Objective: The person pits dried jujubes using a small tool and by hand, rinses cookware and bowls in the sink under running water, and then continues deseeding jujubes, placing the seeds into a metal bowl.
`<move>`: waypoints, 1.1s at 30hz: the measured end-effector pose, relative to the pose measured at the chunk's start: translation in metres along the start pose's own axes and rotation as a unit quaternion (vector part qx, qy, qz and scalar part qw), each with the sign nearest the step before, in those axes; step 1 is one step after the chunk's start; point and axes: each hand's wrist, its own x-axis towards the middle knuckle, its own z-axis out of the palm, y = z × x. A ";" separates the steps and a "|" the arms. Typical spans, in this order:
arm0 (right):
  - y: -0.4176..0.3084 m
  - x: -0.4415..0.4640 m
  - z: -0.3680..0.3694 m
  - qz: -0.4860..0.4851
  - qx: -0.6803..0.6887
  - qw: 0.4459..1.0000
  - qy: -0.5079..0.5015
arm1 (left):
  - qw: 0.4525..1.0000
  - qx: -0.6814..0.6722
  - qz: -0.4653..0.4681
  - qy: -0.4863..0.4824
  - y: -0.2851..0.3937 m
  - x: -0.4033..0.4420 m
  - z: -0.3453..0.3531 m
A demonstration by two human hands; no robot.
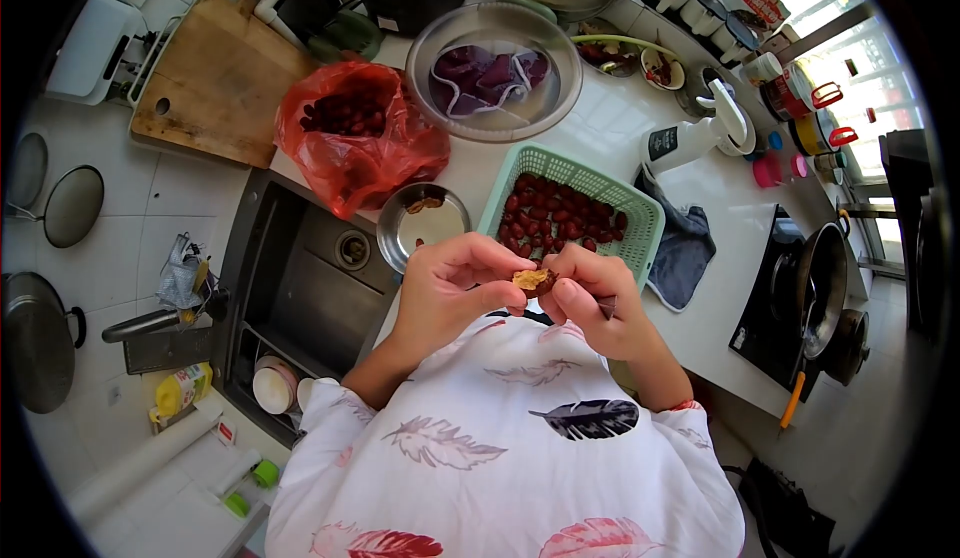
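Note:
An opened red date (534, 281) with yellow-brown flesh showing is held between both hands, in front of my chest. My left hand (455, 283) pinches its left side with thumb and fingers. My right hand (598, 296) grips its right side, and a small metal piece, perhaps a tool's end, shows below those fingers. Just beyond the hands, a green plastic basket (647, 220) holds many red dates (560, 213). A small metal bowl (455, 220) with a few brown pieces is left of the basket. Further left is a red plastic bag (310, 163) containing more dates.
A large metal basin (567, 78) holds purple cloth in liquid. The sink (310, 288) and a wooden cutting board (215, 83) are at the left. On the right are a spray bottle (680, 145), a dark cloth (682, 253) and a pan (828, 293) on the stove.

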 end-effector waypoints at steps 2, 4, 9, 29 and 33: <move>-0.001 0.000 -0.001 -0.032 -0.018 0.999 -0.004 | 1.000 -0.009 -0.015 -0.004 0.002 0.000 0.002; -0.006 0.000 0.000 -0.033 -0.012 0.999 -0.002 | 1.000 0.019 -0.018 0.011 0.005 0.000 0.006; -0.018 0.002 0.004 -0.057 -0.118 0.991 0.030 | 0.985 0.166 0.034 0.042 0.016 0.001 0.016; -0.028 -0.016 0.008 -0.080 -0.030 0.996 -0.023 | 0.967 0.252 0.037 0.007 0.037 -0.012 0.042; -0.029 -0.018 0.007 -0.077 0.007 0.996 -0.034 | 0.976 0.217 0.020 0.000 0.037 -0.013 0.043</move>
